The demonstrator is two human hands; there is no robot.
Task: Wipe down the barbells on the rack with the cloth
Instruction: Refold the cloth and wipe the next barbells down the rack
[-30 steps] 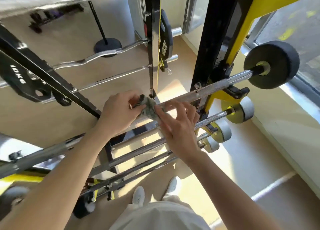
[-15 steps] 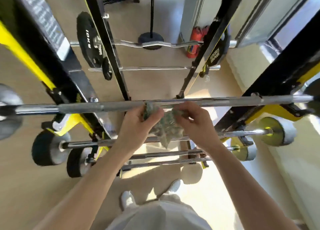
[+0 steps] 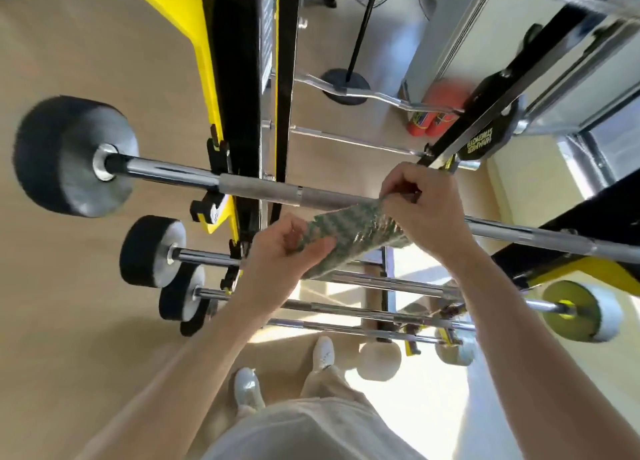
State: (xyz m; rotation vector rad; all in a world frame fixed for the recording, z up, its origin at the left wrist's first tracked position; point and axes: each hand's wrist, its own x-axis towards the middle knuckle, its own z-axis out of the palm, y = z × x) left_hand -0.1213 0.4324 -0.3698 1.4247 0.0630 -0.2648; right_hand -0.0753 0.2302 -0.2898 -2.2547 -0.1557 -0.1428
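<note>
While both hands stretched the green patterned cloth [image 3: 349, 238] taut just in front of the top barbell [image 3: 263, 191], the left hand [image 3: 280, 251] pinched its lower corner and the right hand [image 3: 424, 206] gripped the upper end by the bar.

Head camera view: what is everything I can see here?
barbells: at least four, chrome, stacked across the rack
rack: one, black and yellow, ahead
cloth: one, green patterned, in front of the top barbell
curl bar: one, chrome, behind the rack
stand base: one, black, floor at back
red canisters: count unclear, blurred, back right
shoes: two, white, bottom
hands: two; left hand and right hand each pinch a cloth end
</note>
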